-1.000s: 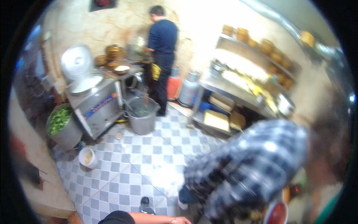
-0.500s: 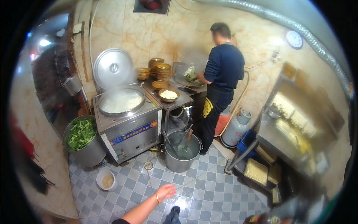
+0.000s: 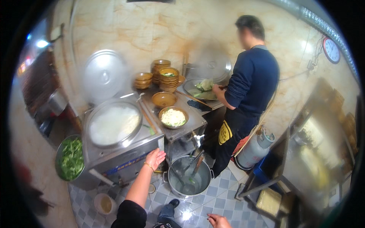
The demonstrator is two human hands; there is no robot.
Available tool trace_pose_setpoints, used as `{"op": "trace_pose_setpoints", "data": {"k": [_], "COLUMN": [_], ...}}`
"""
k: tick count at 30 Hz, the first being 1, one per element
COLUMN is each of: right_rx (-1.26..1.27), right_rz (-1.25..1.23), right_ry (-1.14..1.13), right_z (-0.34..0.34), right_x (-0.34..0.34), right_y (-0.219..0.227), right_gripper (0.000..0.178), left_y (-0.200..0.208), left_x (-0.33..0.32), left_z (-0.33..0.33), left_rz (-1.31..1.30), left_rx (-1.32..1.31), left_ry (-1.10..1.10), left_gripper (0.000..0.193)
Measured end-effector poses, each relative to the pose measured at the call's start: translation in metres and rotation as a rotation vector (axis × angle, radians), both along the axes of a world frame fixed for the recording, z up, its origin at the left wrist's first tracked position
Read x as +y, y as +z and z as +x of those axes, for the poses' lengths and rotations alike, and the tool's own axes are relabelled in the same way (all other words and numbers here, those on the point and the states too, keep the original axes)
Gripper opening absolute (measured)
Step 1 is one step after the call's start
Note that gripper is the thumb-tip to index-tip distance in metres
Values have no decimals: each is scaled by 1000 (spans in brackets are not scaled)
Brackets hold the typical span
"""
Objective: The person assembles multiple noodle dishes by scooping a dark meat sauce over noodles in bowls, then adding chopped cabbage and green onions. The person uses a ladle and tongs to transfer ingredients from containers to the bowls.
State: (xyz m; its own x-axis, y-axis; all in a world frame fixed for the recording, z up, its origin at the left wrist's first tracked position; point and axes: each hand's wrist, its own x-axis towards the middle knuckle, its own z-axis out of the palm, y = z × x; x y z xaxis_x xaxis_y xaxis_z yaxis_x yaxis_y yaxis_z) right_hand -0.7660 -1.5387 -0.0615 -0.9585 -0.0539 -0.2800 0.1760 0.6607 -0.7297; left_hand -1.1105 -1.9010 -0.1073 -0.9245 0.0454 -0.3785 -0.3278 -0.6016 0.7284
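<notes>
In the head view, holds the left hand [image 3: 155, 157] out ahead in front of the steel stove [image 3: 125, 154], with a thin gold bracelet [image 3: 149, 166] at the wrist and fingers extended, loosely apart from the thumb and gripping nothing. Cannot tell from this angle whether it touches the stove's front. Shows the right hand [image 3: 219, 221] only in part at the lower edge, with fingers bent; cannot tell whether anything is gripped there. Between the two hands and a little beyond, shows the nearest thing, a large two-handled metal pot [image 3: 206, 178], standing on the checked floor [image 3: 224, 207] with a ladle [image 3: 175, 173] and a wooden-handled tool [image 3: 198, 165] leaning inside. On the stove, has a wide round vat [image 3: 114, 145] of white, steaming contents, with a big lid [image 3: 105, 76] upright behind. To the right of that, has a bowl of pale food [image 3: 173, 118] just beside an empty brown bowl [image 3: 164, 99], with stacked bowls [image 3: 168, 84] behind. Farther right, shows a co-worker [image 3: 256, 76] in dark blue at a wok [image 3: 186, 89], near a gas cylinder [image 3: 254, 150]. At left, shows leafy greens [image 3: 72, 157] in a deep container.
</notes>
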Motion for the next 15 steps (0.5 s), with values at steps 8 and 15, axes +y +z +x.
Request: {"op": "trace_pose_setpoints", "data": {"k": [8, 15], "right_rx": [-359, -594], "right_rz": [203, 101], "right_ry": [-227, -288], "right_z": [13, 115], "right_x": [129, 211], "right_y": [-187, -230], "right_gripper": [33, 31], "left_y": [-63, -81], "left_x": [73, 140], "left_z": [-308, -330], "left_rz": [276, 170], "left_rx": [-6, 192], "left_ry": [21, -47], "left_gripper": [47, 58]}}
